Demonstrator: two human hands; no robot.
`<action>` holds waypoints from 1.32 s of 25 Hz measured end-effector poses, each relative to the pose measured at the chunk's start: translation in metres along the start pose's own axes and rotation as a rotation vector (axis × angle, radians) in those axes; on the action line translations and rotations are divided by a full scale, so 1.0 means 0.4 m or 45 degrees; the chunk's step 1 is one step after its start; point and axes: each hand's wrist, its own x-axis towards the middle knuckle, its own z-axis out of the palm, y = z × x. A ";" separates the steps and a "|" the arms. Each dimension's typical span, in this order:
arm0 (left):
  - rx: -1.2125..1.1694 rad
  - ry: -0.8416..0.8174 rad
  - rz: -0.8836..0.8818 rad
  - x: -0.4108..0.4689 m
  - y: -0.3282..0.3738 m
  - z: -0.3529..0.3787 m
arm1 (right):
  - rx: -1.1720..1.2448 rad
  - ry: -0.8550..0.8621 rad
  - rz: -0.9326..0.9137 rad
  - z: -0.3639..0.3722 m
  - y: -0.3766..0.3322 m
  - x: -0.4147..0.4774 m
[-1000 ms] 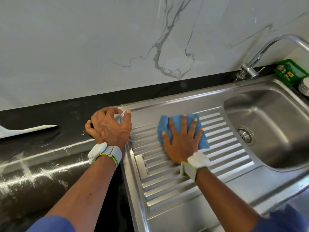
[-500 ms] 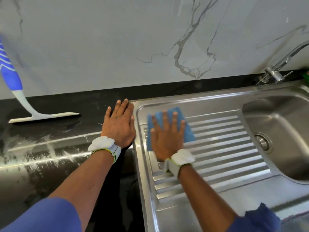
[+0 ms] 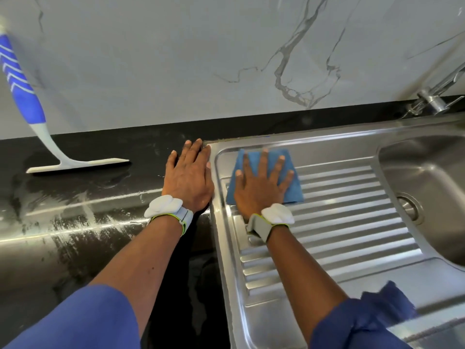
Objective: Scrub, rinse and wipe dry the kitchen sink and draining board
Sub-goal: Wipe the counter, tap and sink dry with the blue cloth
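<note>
Since a second ago the blue cloth (image 3: 295, 191) has slid to the draining board's (image 3: 339, 217) far left corner. The left hand (image 3: 187, 180), curled then, now lies flat on the desk (image 3: 88, 197) just beside the board. The right hand (image 3: 261, 187) presses flat on the cloth, fingers spread; the cloth's wider side follows the board's ribs.
</note>
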 end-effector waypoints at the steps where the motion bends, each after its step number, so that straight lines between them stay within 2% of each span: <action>1: -0.036 0.009 -0.012 0.001 0.001 0.001 | 0.006 -0.004 -0.150 0.011 -0.036 -0.018; 4: -0.246 0.147 -0.073 -0.004 0.002 -0.010 | 0.090 -0.027 -0.449 0.022 -0.081 -0.120; 8: -0.444 0.282 -0.080 -0.015 -0.004 -0.014 | 0.092 -0.076 -0.684 -0.004 0.018 -0.284; 10: -0.438 0.283 -0.128 -0.009 -0.005 -0.017 | 0.066 -0.152 -0.833 -0.021 0.100 -0.372; 12: -0.338 0.259 -0.112 -0.011 -0.005 -0.015 | -0.016 -0.070 -0.849 -0.017 0.203 -0.363; 13: -0.291 0.248 -0.088 -0.013 -0.005 -0.011 | -0.077 0.006 -0.728 -0.006 0.266 -0.318; 15: -0.233 0.237 -0.074 -0.014 -0.003 -0.010 | -0.176 0.147 -0.221 -0.019 0.419 -0.182; 17: -0.196 0.225 -0.090 -0.011 0.004 -0.009 | -0.055 0.106 0.327 -0.069 0.538 -0.053; 18: -0.174 0.219 -0.094 -0.011 0.006 -0.011 | 0.047 0.073 0.527 -0.088 0.551 -0.006; 19: -0.153 0.214 -0.092 -0.012 0.009 -0.011 | 0.097 0.084 0.625 -0.090 0.532 0.024; 20: -0.138 0.204 -0.087 -0.012 0.010 -0.012 | 0.079 0.089 0.592 -0.077 0.482 0.033; 21: -0.128 0.195 -0.081 -0.010 0.012 -0.012 | 0.018 0.147 0.448 -0.059 0.416 0.023; 24: -0.127 0.191 -0.072 -0.011 0.011 -0.015 | -0.137 0.135 -0.154 -0.012 0.227 -0.133; 26: -0.118 0.196 -0.049 -0.015 0.010 -0.014 | -0.136 0.099 -0.258 0.002 0.222 -0.237; 28: -0.098 0.192 -0.031 -0.015 0.010 -0.015 | -0.086 0.150 -0.064 -0.007 0.305 -0.233; 30: -0.084 0.187 -0.028 -0.017 0.005 -0.015 | -0.075 0.162 0.326 -0.024 0.427 -0.145; 33: -0.065 0.194 -0.034 -0.016 0.009 -0.012 | 0.158 0.014 0.900 -0.097 0.530 0.011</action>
